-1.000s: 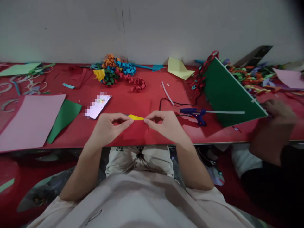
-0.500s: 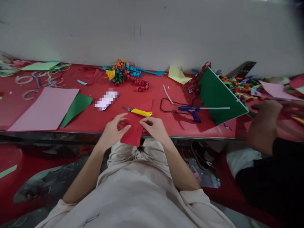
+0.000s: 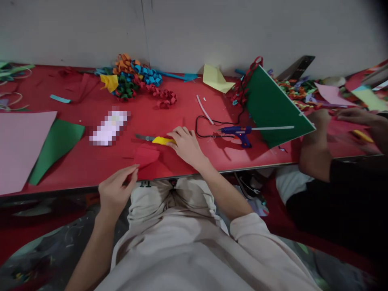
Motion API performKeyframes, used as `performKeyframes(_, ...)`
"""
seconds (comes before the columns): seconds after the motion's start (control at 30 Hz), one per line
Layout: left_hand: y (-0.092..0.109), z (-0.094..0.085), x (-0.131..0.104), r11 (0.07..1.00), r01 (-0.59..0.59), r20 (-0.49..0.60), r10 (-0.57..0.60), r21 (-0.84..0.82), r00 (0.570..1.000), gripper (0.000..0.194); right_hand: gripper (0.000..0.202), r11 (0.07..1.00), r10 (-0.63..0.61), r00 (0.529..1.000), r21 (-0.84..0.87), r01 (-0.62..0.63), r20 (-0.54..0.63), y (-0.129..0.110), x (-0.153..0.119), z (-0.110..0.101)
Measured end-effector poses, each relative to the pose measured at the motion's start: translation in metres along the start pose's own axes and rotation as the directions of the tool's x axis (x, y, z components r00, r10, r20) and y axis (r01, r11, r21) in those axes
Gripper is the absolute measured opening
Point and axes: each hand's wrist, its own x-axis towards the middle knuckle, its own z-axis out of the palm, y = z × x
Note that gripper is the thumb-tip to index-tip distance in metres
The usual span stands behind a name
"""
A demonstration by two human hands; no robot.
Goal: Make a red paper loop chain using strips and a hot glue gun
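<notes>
My left hand [image 3: 118, 188] pinches the left edge of a red sheet of paper [image 3: 147, 157] between thumb and fingers, close to the table's front edge. The sheet is slightly raised and casts a shadow to its right. My right hand [image 3: 188, 147] lies over the yellow handle of a utility knife [image 3: 159, 140], with its fingers round the handle's right end. The knife's blade points left, and the handle's rear is hidden under my fingers.
A blue glue gun [image 3: 236, 131] with a white stick lies right of my right hand, beside a green board [image 3: 273, 109]. Curled paper chains [image 3: 136, 81] lie at the back. Pink paper [image 3: 24, 145] and green paper [image 3: 57, 145] are left. A co-worker's arm [image 3: 315, 149] reaches in at right.
My right hand has left the red paper and moved up onto the knife's handle. My left hand has moved left and now pinches the paper's edge. The view has turned slightly right.
</notes>
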Motion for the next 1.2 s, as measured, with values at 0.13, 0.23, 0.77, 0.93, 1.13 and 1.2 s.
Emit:
performKeyframes(0.13, 0.005, 0.000, 0.006, 0.984, 0.168, -0.142, -0.158, 0.061, 0.977, 0.015, 0.038, 0.999, -0.039, 0.998, -0.011, 0.039, 0.047, 0.003, -0.001, 0.012)
performKeyframes(0.23, 0.004, 0.002, 0.008, 0.969, 0.244, -0.154, -0.235, 0.046, 0.960, 0.016, 0.034, 0.998, 0.057, 0.998, 0.041, -0.055, -0.033, 0.005, -0.012, 0.010)
performKeyframes(0.77, 0.016, 0.011, 0.031, 0.998, -0.042, 0.120, 0.048, -0.053, 0.992, 0.016, 0.032, 0.992, 0.089, 0.996, 0.089, -0.088, -0.016, 0.038, -0.099, -0.017)
performKeyframes(0.93, 0.040, 0.025, 0.049, 0.983, -0.131, 0.311, 0.084, 0.132, 0.946, 0.040, 0.036, 0.996, 0.057, 0.998, 0.061, -0.059, 0.032, 0.040, -0.094, -0.016)
performKeyframes(1.13, 0.044, 0.048, 0.056, 0.960, -0.223, 0.512, 0.109, 0.168, 0.852, 0.056, 0.032, 0.994, 0.079, 0.997, 0.075, -0.079, 0.004, 0.043, -0.091, -0.013)
performKeyframes(1.2, 0.039, 0.046, 0.054, 0.962, -0.229, 0.522, 0.119, 0.151, 0.844, 0.058, 0.033, 0.994, 0.081, 0.997, 0.074, -0.081, 0.002, 0.043, -0.090, -0.013)
